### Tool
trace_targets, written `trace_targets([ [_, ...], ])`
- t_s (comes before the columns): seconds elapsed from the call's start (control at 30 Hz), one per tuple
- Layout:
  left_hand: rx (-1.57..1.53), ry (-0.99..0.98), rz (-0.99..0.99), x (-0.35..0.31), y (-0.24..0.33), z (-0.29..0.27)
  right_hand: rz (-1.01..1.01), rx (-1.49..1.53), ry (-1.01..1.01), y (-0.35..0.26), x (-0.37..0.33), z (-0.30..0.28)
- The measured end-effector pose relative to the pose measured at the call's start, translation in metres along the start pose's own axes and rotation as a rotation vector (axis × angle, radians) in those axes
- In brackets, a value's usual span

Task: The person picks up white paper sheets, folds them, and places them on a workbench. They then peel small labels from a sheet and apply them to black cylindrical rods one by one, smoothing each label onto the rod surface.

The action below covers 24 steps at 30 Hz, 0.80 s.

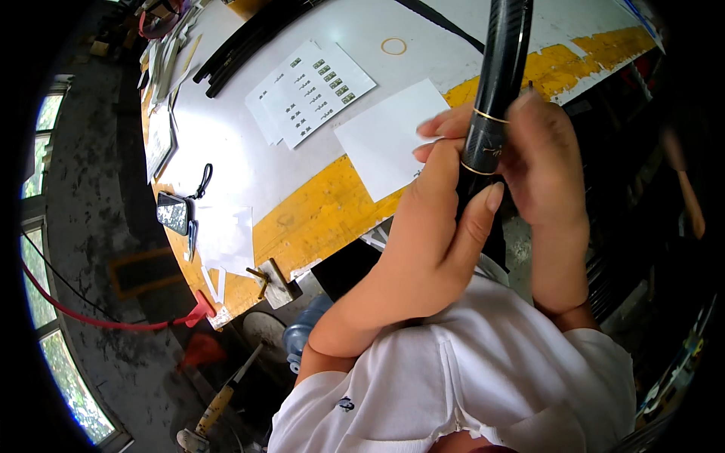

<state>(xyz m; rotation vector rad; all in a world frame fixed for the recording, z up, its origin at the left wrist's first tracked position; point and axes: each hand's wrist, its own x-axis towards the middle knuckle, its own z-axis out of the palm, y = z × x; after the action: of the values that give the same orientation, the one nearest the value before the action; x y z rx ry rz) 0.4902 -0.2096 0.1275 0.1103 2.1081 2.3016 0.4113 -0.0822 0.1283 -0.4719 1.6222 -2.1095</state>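
A thick black rod (504, 64) with a carbon weave and thin gold rings rises in front of me and runs out of the top of the picture. My left hand (442, 234) is closed round its lower part, the thumb lying along it below the lower ring. From the other side my right hand (547, 162) curls against the rod, fingertips showing behind it on the left; its thumb side is smeared by motion. Small markings sit on the rod between the two rings. The rod's lower end is hidden by my left hand and body.
A white and yellow table (302, 208) holds a blank sheet (385, 140), a sheet of small decals (332, 90), a rubber band (393, 47), black tubes (249, 45) and a phone (174, 213). A small block (275, 283) is fixed at its edge. A blue water bottle (296, 336) stands below.
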Motion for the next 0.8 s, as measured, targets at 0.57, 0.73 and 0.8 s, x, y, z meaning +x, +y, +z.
trace_targets([
  [0.57, -0.634, -0.474, -0.265, 0.008, -0.017, -0.019, -0.033, 0.244, -0.159, -0.006, -0.009, -0.018],
  [0.73, -1.211, -0.694, -0.531, 0.012, -0.036, -0.018, -0.065, 0.044, -0.239, 0.0, -0.003, -0.034],
  [0.8, -1.162, -0.662, -0.489, 0.013, -0.033, -0.022, -0.071, 0.042, -0.254, -0.01, -0.001, -0.026],
])
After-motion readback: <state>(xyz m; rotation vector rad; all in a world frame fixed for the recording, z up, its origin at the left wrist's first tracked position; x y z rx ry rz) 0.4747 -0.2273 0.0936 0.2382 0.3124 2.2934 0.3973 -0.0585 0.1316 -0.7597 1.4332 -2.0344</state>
